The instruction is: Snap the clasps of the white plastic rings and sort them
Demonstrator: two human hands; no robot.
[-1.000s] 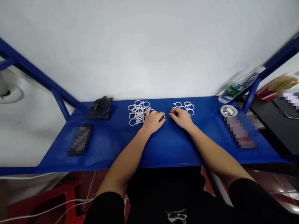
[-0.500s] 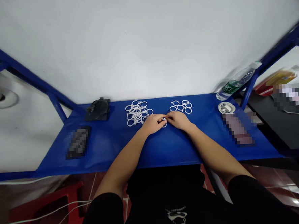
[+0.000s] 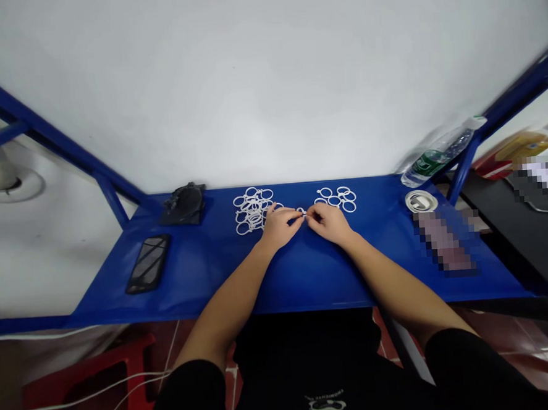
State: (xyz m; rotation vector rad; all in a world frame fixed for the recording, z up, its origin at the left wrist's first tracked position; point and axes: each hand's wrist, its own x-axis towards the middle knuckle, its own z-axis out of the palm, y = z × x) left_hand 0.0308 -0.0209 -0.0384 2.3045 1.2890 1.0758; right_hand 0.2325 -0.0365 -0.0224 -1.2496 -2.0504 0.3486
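My left hand (image 3: 281, 225) and my right hand (image 3: 328, 221) meet near the middle of the blue table (image 3: 306, 277). Their fingertips pinch a small white plastic ring (image 3: 301, 210) between them, most of it hidden by the fingers. It looks like the white curtain rings lying around. A larger heap of white rings (image 3: 254, 209) lies beside and behind my left hand, overlapping each other. Just beyond my right hand is a smaller group of white rings (image 3: 343, 197), spread more loosely.
At the left lie a black phone (image 3: 148, 264) and a crumpled black plastic bag (image 3: 183, 204). A water bottle (image 3: 431, 158) leans at the back right, near a white roll (image 3: 421, 201) and a blurred-out flat object (image 3: 446, 241). Blue frame bars (image 3: 111, 199) flank the table.
The pinched ring showed below my fingertips before; now part of it shows on their far side. My fingertips have shifted slightly around it. The whole view has moved a little.
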